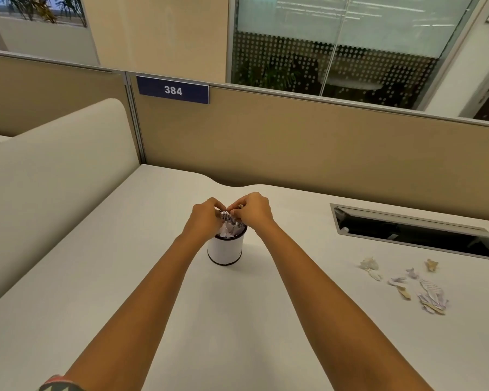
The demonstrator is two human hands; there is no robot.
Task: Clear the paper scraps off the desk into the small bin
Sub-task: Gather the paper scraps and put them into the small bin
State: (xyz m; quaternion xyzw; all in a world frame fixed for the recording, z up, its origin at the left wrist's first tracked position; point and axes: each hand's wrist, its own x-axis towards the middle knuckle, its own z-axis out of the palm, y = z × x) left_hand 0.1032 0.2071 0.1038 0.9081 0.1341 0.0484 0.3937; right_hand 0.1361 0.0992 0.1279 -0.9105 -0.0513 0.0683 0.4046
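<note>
Both hands met over the mouth of the small bin [226, 249], which stood mid-desk [153, 277] with white scraps inside. The right hand [251, 211] had curled fingers pinching what looked like a tan scrap [240, 206]. The left hand [206, 218] curled at the rim, its hold unclear. Releasing low inside the rim would stop light paper drifting out. More paper scraps [432, 299] lay well apart to the right.

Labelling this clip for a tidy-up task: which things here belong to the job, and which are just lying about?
Job: small white cylindrical bin with dark rims; torn white and tan paper scraps on the desk; dotted paper scrap pinched over the bin by left hand and right hand.
Lying about: open cable hatch; blue 384 sign.
</note>
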